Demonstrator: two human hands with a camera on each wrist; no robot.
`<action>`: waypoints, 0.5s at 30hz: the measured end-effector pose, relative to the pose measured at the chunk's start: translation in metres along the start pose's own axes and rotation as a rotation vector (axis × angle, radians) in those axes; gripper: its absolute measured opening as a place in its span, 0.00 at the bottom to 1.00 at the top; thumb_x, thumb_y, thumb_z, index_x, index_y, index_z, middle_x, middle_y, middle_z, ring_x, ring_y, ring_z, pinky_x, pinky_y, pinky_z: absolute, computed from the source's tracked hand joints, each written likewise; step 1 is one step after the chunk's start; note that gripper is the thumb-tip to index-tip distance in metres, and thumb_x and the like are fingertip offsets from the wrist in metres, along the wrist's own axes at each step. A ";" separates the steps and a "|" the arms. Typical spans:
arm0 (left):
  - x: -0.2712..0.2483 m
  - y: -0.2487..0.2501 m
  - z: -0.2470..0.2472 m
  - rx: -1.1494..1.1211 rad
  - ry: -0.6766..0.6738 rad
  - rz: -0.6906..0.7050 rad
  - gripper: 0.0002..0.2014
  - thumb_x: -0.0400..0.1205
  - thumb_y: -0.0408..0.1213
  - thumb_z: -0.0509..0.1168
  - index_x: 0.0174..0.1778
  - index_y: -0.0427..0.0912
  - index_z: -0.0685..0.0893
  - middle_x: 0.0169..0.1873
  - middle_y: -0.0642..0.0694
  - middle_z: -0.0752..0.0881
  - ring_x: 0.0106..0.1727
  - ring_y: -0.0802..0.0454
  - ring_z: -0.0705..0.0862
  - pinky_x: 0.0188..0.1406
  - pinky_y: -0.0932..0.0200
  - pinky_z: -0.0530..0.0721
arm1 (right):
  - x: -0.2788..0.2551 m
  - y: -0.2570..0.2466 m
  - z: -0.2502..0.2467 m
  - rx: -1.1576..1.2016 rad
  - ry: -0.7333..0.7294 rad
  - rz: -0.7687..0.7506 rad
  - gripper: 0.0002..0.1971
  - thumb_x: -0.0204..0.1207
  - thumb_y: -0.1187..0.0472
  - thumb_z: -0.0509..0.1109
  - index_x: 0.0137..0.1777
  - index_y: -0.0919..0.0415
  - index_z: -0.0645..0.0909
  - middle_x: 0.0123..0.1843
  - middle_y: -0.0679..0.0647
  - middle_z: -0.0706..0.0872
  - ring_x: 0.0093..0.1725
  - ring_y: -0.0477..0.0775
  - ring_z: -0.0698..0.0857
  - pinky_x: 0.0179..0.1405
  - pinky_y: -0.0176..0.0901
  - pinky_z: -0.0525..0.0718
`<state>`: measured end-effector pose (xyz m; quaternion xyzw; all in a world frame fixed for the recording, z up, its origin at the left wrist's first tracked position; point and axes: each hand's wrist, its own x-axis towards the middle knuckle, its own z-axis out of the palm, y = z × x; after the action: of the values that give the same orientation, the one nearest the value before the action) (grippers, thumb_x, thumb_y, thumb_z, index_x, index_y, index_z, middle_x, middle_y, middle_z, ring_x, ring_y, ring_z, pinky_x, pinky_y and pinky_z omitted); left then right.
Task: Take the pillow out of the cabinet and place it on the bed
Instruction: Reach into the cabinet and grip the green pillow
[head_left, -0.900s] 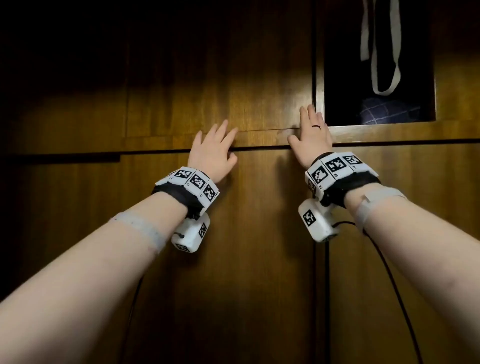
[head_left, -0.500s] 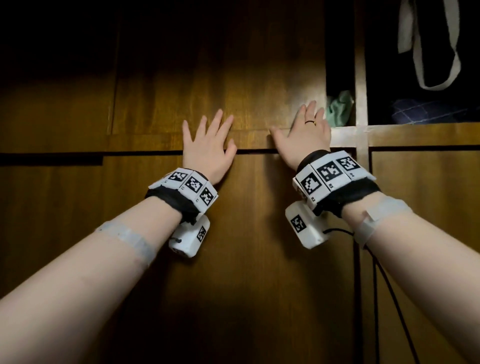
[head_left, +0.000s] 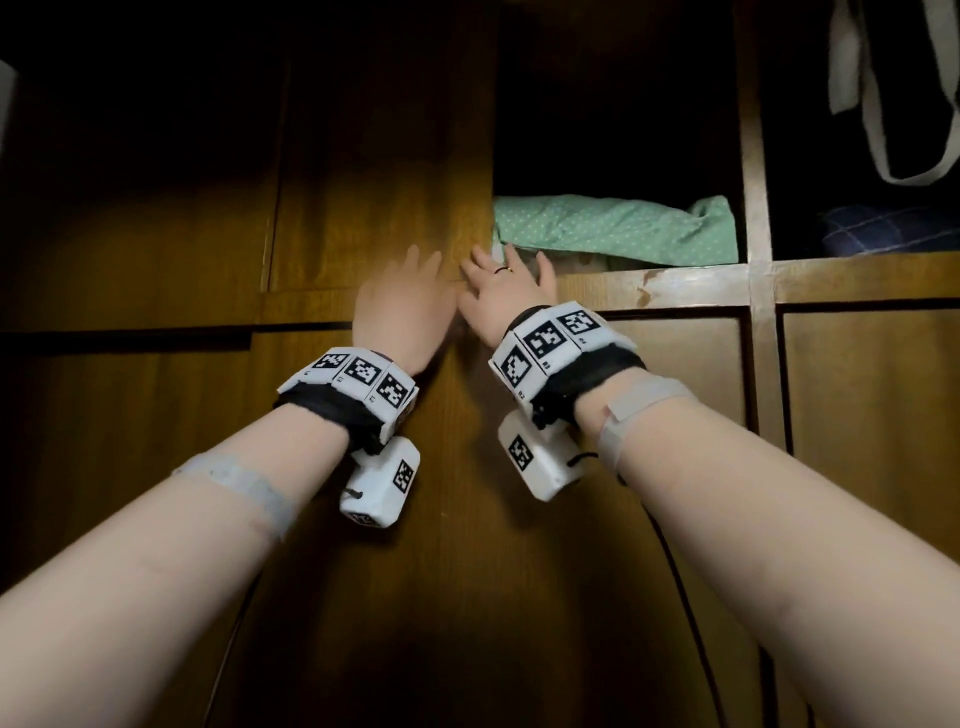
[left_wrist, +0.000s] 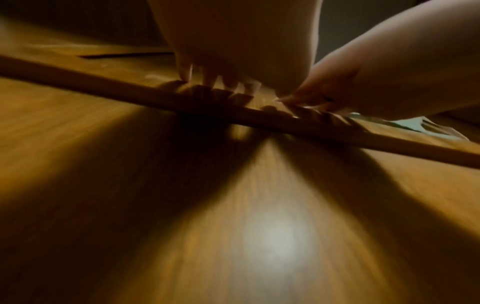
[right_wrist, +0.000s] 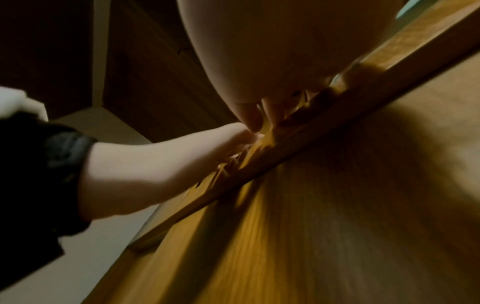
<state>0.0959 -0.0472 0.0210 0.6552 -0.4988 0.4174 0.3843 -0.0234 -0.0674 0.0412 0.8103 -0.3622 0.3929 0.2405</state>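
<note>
My left hand (head_left: 402, 306) lies flat with straight fingers against the wooden sliding door (head_left: 379, 208) of the cabinet (head_left: 758, 291), its grip holding nothing. My right hand (head_left: 501, 296) is just beside it, fingers also straight and holding nothing, spread over the door's edge and the shelf rail. The green dotted pillow (head_left: 618, 228) lies on the shelf in the open compartment, just above my right fingertips.

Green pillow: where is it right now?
In the head view, the green pillow lies inside the open cabinet compartment, right of the sliding door and just above and behind the right hand, neither hand gripping it.
</note>
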 end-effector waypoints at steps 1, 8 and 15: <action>0.000 -0.003 -0.001 0.029 0.001 -0.008 0.27 0.86 0.52 0.42 0.83 0.53 0.55 0.84 0.48 0.55 0.85 0.46 0.55 0.83 0.40 0.46 | -0.001 0.001 -0.001 0.027 0.015 0.005 0.25 0.86 0.50 0.46 0.83 0.50 0.57 0.87 0.47 0.51 0.86 0.55 0.45 0.83 0.60 0.37; -0.001 -0.025 -0.009 0.126 0.005 -0.040 0.25 0.86 0.49 0.40 0.82 0.58 0.57 0.83 0.50 0.60 0.85 0.42 0.50 0.82 0.36 0.36 | 0.000 0.044 -0.018 0.097 0.225 0.234 0.27 0.83 0.54 0.53 0.82 0.56 0.59 0.86 0.54 0.55 0.86 0.57 0.49 0.84 0.59 0.43; 0.003 -0.047 -0.013 0.186 -0.035 -0.184 0.27 0.85 0.49 0.40 0.82 0.53 0.59 0.83 0.46 0.62 0.85 0.41 0.49 0.80 0.33 0.35 | -0.003 0.072 -0.016 -0.009 0.261 0.221 0.24 0.84 0.53 0.51 0.79 0.58 0.66 0.83 0.55 0.64 0.82 0.56 0.61 0.79 0.54 0.55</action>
<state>0.1397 -0.0262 0.0246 0.7383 -0.4022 0.4133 0.3497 -0.0882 -0.1004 0.0561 0.7064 -0.4168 0.5173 0.2446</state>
